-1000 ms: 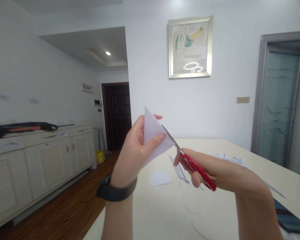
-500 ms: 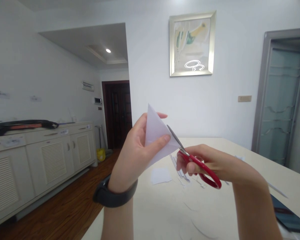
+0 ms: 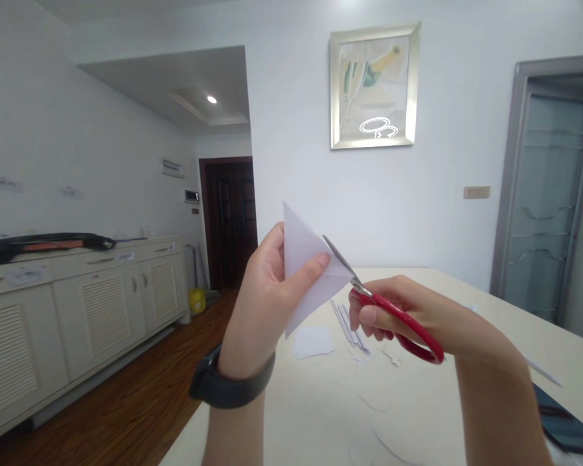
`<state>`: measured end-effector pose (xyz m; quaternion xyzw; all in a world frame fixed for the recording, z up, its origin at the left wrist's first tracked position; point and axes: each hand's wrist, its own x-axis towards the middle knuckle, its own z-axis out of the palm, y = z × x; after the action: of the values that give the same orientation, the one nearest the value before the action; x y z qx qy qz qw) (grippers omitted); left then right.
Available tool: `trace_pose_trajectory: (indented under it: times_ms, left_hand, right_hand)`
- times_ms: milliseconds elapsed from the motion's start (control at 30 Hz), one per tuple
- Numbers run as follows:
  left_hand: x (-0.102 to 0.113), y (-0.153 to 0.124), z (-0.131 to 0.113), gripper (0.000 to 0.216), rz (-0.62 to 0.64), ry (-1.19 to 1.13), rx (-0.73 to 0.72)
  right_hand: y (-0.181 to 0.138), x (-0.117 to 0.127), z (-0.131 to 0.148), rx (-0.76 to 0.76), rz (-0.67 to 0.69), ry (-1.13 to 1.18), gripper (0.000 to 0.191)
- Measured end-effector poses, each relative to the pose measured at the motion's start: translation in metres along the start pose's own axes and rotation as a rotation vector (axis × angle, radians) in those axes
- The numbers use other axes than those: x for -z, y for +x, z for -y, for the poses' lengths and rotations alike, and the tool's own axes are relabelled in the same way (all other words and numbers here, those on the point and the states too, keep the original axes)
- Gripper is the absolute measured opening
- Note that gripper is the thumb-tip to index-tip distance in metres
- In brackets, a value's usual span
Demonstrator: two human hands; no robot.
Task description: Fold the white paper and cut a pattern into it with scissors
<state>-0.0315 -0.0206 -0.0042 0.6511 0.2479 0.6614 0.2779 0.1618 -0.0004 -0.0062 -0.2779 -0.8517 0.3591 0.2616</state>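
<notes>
Paper (image 3: 301,243), white and seemingly folded into a pointed shape, is held up over the table (image 3: 311,424) with one tip upward. The left hand (image 3: 265,291) pinches it firmly — thumb flat across the front face, fingers tucked behind and mostly hidden. The right hand (image 3: 412,301) is curled around the red handles of the scissors (image 3: 381,303), whose blades lie along the paper's right-hand edge, close together; whether any paper sits between them I cannot tell.

Good work here, I'd judge, depends on that left grip: keep the layers pressed so none slides, and the sheet taut beside the blades. The thumb tip is very near the metal (the one real hazard), so drawing it back toward the middle of the paper would be wise. Long, even strokes close to the pivot should leave a smoother line than snips with the tips — turning the paper rather than twisting the right wrist.

Below, thin white paper sticks (image 3: 346,323) lie beside a white sheet (image 3: 313,342), with small scraps (image 3: 393,360) just to their right.
</notes>
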Motion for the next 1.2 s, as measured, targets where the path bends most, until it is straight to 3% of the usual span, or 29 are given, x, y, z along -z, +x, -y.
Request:
trace_pose_trajectory:
  times_ms: [467,1200]
  left_hand:
    - [0.0056,-0.0047,0.0013,0.025,-0.003,0.028,0.075]
    - [0.0061,-0.005,-0.0014,0.027,0.004,0.055,0.124]
  right_hand:
    - [-0.0062,0.0012,-0.0021,-0.041,0.019,0.005,0.023]
    - [-0.0057,-0.001,0.001,0.018,-0.05,-0.041,0.031]
